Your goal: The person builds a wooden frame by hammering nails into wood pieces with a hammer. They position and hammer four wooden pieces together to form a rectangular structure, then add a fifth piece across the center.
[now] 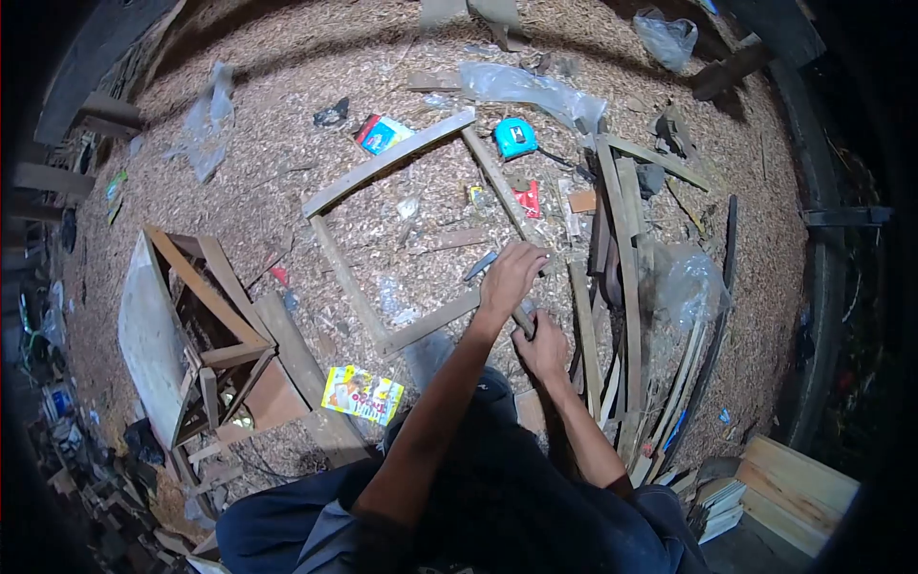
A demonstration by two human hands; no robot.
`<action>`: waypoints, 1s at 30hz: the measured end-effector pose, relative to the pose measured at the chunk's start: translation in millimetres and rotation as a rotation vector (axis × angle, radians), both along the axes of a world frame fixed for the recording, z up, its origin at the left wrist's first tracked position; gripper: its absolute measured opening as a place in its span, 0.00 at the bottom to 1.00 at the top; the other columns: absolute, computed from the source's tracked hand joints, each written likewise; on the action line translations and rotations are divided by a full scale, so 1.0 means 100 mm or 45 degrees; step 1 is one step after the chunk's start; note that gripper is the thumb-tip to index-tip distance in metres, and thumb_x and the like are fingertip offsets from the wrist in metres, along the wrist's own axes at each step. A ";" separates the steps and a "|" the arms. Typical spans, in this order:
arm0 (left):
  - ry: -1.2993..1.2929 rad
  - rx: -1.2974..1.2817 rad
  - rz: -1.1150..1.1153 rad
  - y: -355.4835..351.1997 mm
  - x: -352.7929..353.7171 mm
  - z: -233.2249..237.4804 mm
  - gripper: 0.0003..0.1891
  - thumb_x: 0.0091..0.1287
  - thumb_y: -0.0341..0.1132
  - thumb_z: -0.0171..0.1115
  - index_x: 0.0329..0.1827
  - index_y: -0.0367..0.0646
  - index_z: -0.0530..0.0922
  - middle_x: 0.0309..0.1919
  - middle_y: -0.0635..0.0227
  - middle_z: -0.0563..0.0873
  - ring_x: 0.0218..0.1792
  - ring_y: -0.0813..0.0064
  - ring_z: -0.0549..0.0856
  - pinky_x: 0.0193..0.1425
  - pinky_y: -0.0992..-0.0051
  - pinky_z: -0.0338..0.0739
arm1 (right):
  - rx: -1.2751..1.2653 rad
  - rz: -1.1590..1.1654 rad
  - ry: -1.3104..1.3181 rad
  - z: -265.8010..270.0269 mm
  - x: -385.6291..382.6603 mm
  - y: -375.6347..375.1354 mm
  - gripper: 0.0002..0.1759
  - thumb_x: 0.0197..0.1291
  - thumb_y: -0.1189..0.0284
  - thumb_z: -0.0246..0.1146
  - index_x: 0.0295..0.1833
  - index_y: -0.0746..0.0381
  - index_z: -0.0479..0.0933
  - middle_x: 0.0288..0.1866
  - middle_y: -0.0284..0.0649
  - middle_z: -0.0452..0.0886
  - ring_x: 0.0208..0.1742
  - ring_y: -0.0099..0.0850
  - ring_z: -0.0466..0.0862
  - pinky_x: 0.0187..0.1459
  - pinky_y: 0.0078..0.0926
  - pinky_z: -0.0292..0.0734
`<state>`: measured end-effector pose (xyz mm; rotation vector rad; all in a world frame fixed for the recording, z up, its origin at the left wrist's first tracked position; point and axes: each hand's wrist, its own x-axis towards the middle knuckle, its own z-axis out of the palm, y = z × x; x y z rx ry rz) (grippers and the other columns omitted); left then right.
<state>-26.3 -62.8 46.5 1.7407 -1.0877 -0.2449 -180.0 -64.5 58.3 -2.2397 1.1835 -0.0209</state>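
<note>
I'm watching through the head camera, and both hands are in close at the lower right corner of the wooden frame [392,163], which lies on the shavings-covered floor [268,77]. The right hand [545,346] has its grip closed round the handle of a hammer [481,266], low down, with no gap that I can see. The head pokes out on the far side of the left hand [513,279]. That left grip is bent over at the corner, fingers curled; its palm side is hidden, so I can't tell whether it pinches anything.

Fastening that corner looks like the step in hand, I'd judge. Doing it well calls for the two bars pressed snug and square, flat on firm backing, since loose shavings could soak up a blow. Left fingertips belong clear of the striking line; light taps first, then a fuller swing from that low hold. The blue tape measure [515,138] sits just outside the top corner, handy for comparing the diagonals. Long strips [626,239] crowd in on the right, so swing room there looks tight.
</note>
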 end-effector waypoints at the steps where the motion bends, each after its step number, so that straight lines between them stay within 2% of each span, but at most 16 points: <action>1: -0.007 0.002 -0.013 0.00 0.00 0.00 0.06 0.63 0.30 0.65 0.40 0.39 0.83 0.36 0.61 0.83 0.42 0.58 0.81 0.47 0.63 0.76 | 0.021 0.003 0.024 -0.01 -0.01 0.00 0.17 0.51 0.66 0.66 0.43 0.64 0.74 0.37 0.55 0.83 0.39 0.56 0.83 0.42 0.50 0.77; 4: 0.018 0.006 0.013 0.00 -0.02 0.00 0.06 0.63 0.31 0.65 0.40 0.39 0.83 0.36 0.61 0.83 0.42 0.57 0.81 0.48 0.63 0.75 | 0.029 -0.012 0.040 -0.06 -0.04 0.00 0.18 0.51 0.66 0.68 0.44 0.63 0.74 0.38 0.53 0.83 0.39 0.55 0.83 0.43 0.50 0.77; 8: 0.037 0.015 -0.004 0.00 -0.01 0.02 0.06 0.63 0.31 0.65 0.41 0.39 0.83 0.36 0.61 0.83 0.42 0.57 0.81 0.47 0.63 0.75 | 0.009 -0.026 -0.043 -0.06 -0.06 0.01 0.17 0.52 0.67 0.67 0.44 0.66 0.74 0.36 0.56 0.83 0.39 0.56 0.83 0.42 0.50 0.77; 11: 0.078 0.009 0.013 -0.01 -0.01 0.01 0.06 0.63 0.32 0.65 0.41 0.42 0.84 0.36 0.62 0.84 0.41 0.58 0.82 0.46 0.64 0.77 | 0.060 -0.042 0.006 -0.05 -0.06 0.02 0.18 0.52 0.66 0.67 0.46 0.63 0.73 0.38 0.54 0.83 0.40 0.55 0.83 0.43 0.49 0.77; 14: 0.142 0.036 0.032 -0.04 0.02 0.02 0.06 0.63 0.32 0.65 0.40 0.42 0.85 0.36 0.62 0.85 0.40 0.58 0.84 0.45 0.65 0.77 | 0.130 -0.089 -0.006 0.09 -0.07 0.04 0.19 0.53 0.67 0.65 0.49 0.60 0.70 0.29 0.58 0.81 0.34 0.58 0.82 0.39 0.53 0.76; 16: 0.155 0.023 0.049 -0.04 0.02 0.00 0.06 0.63 0.33 0.65 0.40 0.42 0.86 0.36 0.62 0.85 0.40 0.58 0.84 0.45 0.65 0.77 | 0.209 -0.106 -0.053 0.09 -0.14 0.00 0.20 0.53 0.68 0.66 0.49 0.61 0.69 0.32 0.59 0.81 0.37 0.59 0.82 0.39 0.53 0.75; 17: 0.197 0.040 0.034 -0.03 0.02 -0.01 0.07 0.64 0.33 0.65 0.39 0.39 0.85 0.36 0.59 0.85 0.41 0.57 0.84 0.47 0.66 0.76 | 0.264 -0.097 -0.040 0.10 -0.18 -0.03 0.20 0.53 0.68 0.66 0.49 0.61 0.69 0.31 0.58 0.81 0.36 0.59 0.82 0.39 0.53 0.75; 20: 0.204 0.102 0.023 -0.02 0.03 0.04 0.07 0.64 0.33 0.65 0.39 0.39 0.85 0.36 0.59 0.85 0.41 0.58 0.84 0.47 0.66 0.76 | 0.302 -0.060 -0.070 0.27 -0.22 -0.10 0.18 0.54 0.70 0.64 0.50 0.60 0.69 0.29 0.57 0.80 0.34 0.59 0.81 0.37 0.53 0.73; 22: 0.205 0.093 0.019 -0.03 0.03 0.01 0.07 0.64 0.33 0.64 0.39 0.39 0.85 0.36 0.59 0.85 0.40 0.58 0.83 0.47 0.66 0.76 | 0.255 0.008 0.017 0.46 -0.19 -0.16 0.18 0.55 0.72 0.63 0.51 0.60 0.69 0.29 0.57 0.80 0.34 0.59 0.82 0.37 0.52 0.73; 24: 0.206 0.085 0.015 -0.02 0.03 0.01 0.07 0.65 0.33 0.64 0.40 0.39 0.85 0.37 0.59 0.85 0.40 0.58 0.83 0.47 0.66 0.76 | 0.131 0.058 0.130 0.54 -0.24 -0.18 0.20 0.56 0.70 0.64 0.53 0.59 0.67 0.28 0.56 0.81 0.33 0.58 0.83 0.37 0.55 0.75; 26: 0.251 0.087 0.024 -0.02 0.03 0.03 0.07 0.65 0.33 0.64 0.40 0.39 0.85 0.37 0.59 0.84 0.40 0.58 0.83 0.47 0.67 0.76 | 0.071 0.077 0.338 0.80 -0.25 -0.23 0.20 0.57 0.69 0.65 0.53 0.59 0.68 0.31 0.56 0.82 0.34 0.58 0.83 0.38 0.55 0.77; 28: 0.247 0.102 0.007 -0.01 0.03 0.05 0.07 0.65 0.32 0.64 0.39 0.39 0.85 0.37 0.60 0.84 0.40 0.59 0.83 0.47 0.67 0.76 | 0.055 0.060 0.303 0.93 -0.34 -0.31 0.19 0.57 0.69 0.65 0.52 0.59 0.69 0.31 0.56 0.83 0.35 0.58 0.83 0.39 0.53 0.77; 30: 0.247 0.120 -0.008 -0.01 0.03 0.05 0.07 0.65 0.32 0.64 0.39 0.39 0.85 0.37 0.60 0.84 0.40 0.59 0.83 0.47 0.67 0.76 | 0.165 -0.025 0.444 1.08 -0.41 -0.40 0.19 0.59 0.68 0.64 0.54 0.58 0.70 0.34 0.57 0.83 0.38 0.57 0.84 0.40 0.52 0.78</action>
